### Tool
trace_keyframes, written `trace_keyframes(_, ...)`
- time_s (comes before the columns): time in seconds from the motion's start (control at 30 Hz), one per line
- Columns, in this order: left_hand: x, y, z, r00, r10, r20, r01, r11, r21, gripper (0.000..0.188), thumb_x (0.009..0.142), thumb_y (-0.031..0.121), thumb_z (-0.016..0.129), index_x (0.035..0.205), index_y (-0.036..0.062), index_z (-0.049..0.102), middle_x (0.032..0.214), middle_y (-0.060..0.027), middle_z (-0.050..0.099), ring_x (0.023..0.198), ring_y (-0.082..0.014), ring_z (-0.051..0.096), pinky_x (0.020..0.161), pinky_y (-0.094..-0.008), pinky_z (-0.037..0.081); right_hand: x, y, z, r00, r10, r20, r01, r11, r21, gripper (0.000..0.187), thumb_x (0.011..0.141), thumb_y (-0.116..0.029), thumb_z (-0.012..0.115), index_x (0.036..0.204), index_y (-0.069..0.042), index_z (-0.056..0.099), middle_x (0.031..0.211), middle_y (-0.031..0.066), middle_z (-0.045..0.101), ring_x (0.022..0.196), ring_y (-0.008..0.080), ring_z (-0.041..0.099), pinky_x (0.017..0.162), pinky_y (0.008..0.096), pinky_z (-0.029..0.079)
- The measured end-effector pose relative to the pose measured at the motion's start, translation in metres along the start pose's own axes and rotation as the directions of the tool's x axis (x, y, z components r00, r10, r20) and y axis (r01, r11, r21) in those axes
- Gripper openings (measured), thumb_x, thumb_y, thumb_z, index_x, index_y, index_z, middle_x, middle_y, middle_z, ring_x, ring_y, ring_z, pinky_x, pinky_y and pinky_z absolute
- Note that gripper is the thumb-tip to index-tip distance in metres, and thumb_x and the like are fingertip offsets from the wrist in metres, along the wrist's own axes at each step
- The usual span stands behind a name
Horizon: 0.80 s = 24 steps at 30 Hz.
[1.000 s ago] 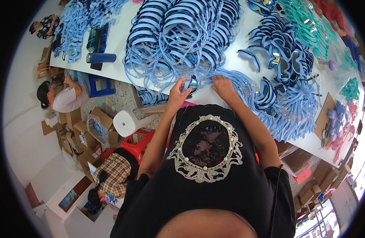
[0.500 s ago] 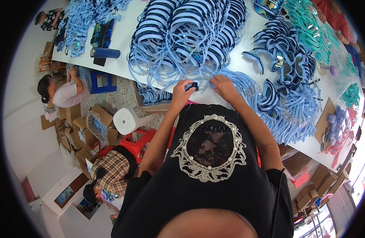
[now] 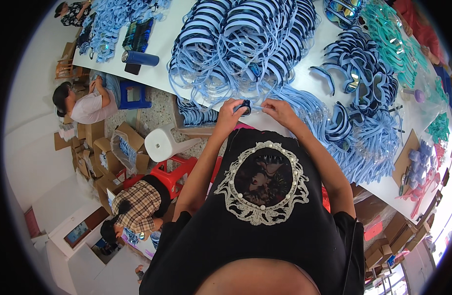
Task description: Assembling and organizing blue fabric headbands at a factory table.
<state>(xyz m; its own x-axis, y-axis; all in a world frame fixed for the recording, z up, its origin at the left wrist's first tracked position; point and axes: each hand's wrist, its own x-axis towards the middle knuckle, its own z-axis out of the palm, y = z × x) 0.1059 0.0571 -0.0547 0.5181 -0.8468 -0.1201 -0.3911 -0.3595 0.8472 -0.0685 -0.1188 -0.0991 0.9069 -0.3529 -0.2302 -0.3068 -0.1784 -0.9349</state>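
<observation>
With your left hand [image 3: 229,117], you are grasping a small dark-blue swimming goggle with shiny lens [image 3: 245,105] between the thumb and the fingers. Your right hand [image 3: 281,112] is pinching a thin light-blue flexible strap [image 3: 257,107], which runs between your 2 hands. The goggle is above the near edge of the long white table [image 3: 297,69], in front of the high stacks of light-blue and black goggles [image 3: 235,42]. Just beside your right hand lies a spread bundle of light-blue straps [image 3: 304,103]. The cylindrical blue bottle [image 3: 140,58] lies farther to the left.
</observation>
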Motion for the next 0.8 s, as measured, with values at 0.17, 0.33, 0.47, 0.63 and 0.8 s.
trace_keyframes(0.17,0.009,0.021,0.011,0.984,0.066,0.167,-0.08,0.994,0.077,0.03,0.09,0.021,0.067,0.109,-0.0033,0.069,0.097,-0.0122,0.064,0.092,-0.0275,0.061,0.087,-0.0356,0.046,-0.034,-0.033,-0.016,0.966,0.006,-0.258,0.035,0.988,0.153,0.019,0.092,-0.02,0.071,0.101,-0.003,0.071,0.086,0.006,0.07,0.073,0.0156,0.061,0.069,0.0294,0.049)
trace_keyframes(0.33,0.017,0.036,0.028,0.961,0.036,0.276,-0.036,0.999,-0.004,0.029,0.089,0.019,0.066,0.108,-0.0026,0.069,0.1,-0.0125,0.066,0.098,-0.027,0.061,0.089,-0.0364,0.046,-0.047,-0.039,-0.026,0.941,0.085,-0.328,-0.033,0.986,0.162,0.018,0.092,-0.015,0.07,0.106,-0.004,0.074,0.086,0.0034,0.07,0.073,0.0086,0.057,0.066,0.0254,0.047)
trace_keyframes(0.47,0.017,0.052,0.024,0.869,-0.134,0.477,0.278,0.928,-0.247,0.028,0.091,0.017,0.066,0.11,-0.0036,0.069,0.101,-0.0095,0.069,0.092,-0.0181,0.065,0.083,-0.032,0.051,-0.051,-0.047,-0.036,0.933,0.008,-0.361,0.103,0.952,0.287,0.022,0.094,-0.012,0.068,0.113,-0.004,0.075,0.086,0.0034,0.069,0.078,0.0093,0.058,0.071,0.0257,0.046)
trace_keyframes(0.63,0.015,0.057,0.024,0.806,-0.128,0.578,0.349,0.891,-0.29,0.029,0.093,0.015,0.065,0.116,-0.0025,0.067,0.097,-0.0035,0.069,0.085,-0.0092,0.064,0.078,-0.0259,0.052,-0.057,-0.051,-0.043,0.963,-0.007,-0.27,0.098,0.941,0.324,0.019,0.094,-0.01,0.068,0.11,-0.003,0.076,0.091,0.0054,0.072,0.086,0.0108,0.062,0.079,0.0262,0.048)
trace_keyframes(0.8,0.01,0.053,0.031,0.838,-0.067,0.542,0.281,0.904,-0.322,0.029,0.094,0.015,0.065,0.117,-0.0019,0.067,0.096,-0.0022,0.069,0.085,-0.0081,0.062,0.079,-0.0253,0.051,-0.057,-0.042,-0.029,0.97,0.037,-0.239,0.051,0.935,0.352,0.017,0.091,-0.01,0.071,0.106,-0.004,0.077,0.099,0.0062,0.075,0.09,0.0116,0.066,0.083,0.0251,0.05)
